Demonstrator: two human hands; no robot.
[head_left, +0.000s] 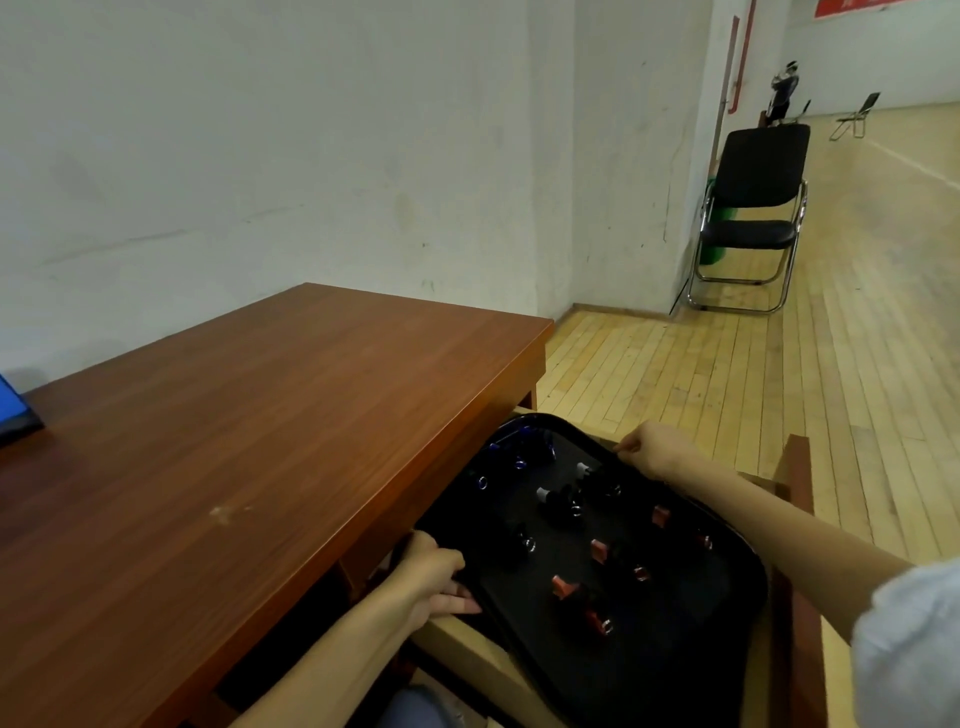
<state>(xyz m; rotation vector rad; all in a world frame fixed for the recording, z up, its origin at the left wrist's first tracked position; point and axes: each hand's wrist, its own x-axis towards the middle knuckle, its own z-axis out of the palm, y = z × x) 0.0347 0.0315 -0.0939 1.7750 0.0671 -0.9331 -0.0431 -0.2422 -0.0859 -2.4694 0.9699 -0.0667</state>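
A black tray (691, 613) lies on a wooden chair seat to the right of the table, below table height. On it sit several small black clips with blue, white, black and red parts, such as a red one (563, 587) and a white one (582, 470). My left hand (434, 574) grips the tray's near left rim, fingers curled over the edge. My right hand (654, 449) holds the far right rim, fingers curled on it.
A brown wooden table (249, 447) fills the left, its edge right beside the tray. A blue-edged object (13, 410) lies at its far left. A black folding chair (753, 213) stands by the wall on the wooden floor (727, 384).
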